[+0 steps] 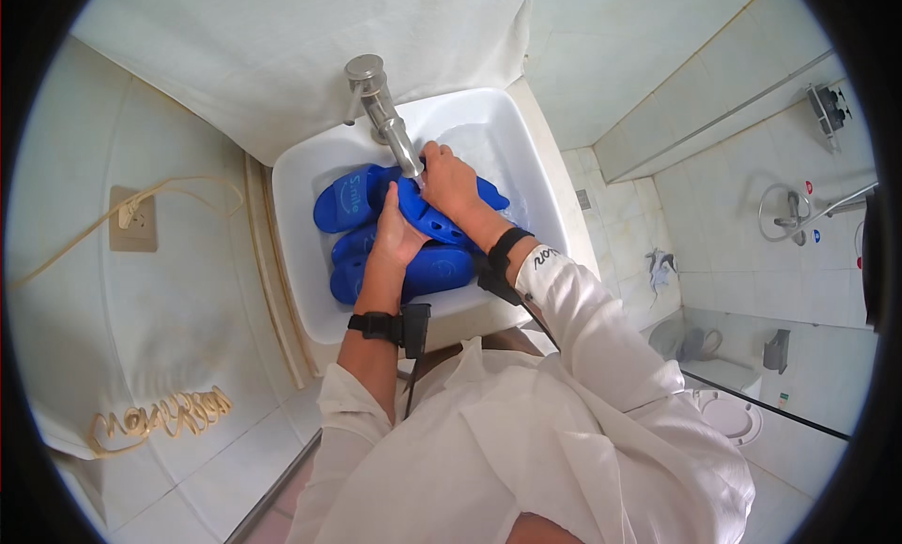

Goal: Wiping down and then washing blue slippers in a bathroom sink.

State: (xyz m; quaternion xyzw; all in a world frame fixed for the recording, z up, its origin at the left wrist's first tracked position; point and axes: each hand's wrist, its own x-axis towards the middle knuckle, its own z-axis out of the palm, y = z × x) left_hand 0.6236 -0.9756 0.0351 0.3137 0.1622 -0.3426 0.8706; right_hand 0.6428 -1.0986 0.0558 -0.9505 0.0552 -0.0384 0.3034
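Below the spout of a metal faucet (387, 118), my left hand (399, 230) supports a blue plastic slipper (426, 216) from its near-left side. My right hand (449, 182) rests over the same slipper, its fingers partly hidden next to the spout. More blue slippers lie in the white sink basin: one (349, 197) with light lettering at the left, and others (440, 269) under and in front of my hands. Water (486, 156) stands in the basin's right part. A thin stream appears to fall from the spout onto the held slipper.
The sink's white rim (542, 192) surrounds the slippers. On the left wall are a socket (134, 220) with a plugged-in cord and a coiled cord (165, 417). A glass panel (768, 375) and a shower mixer (793, 216) are at the right.
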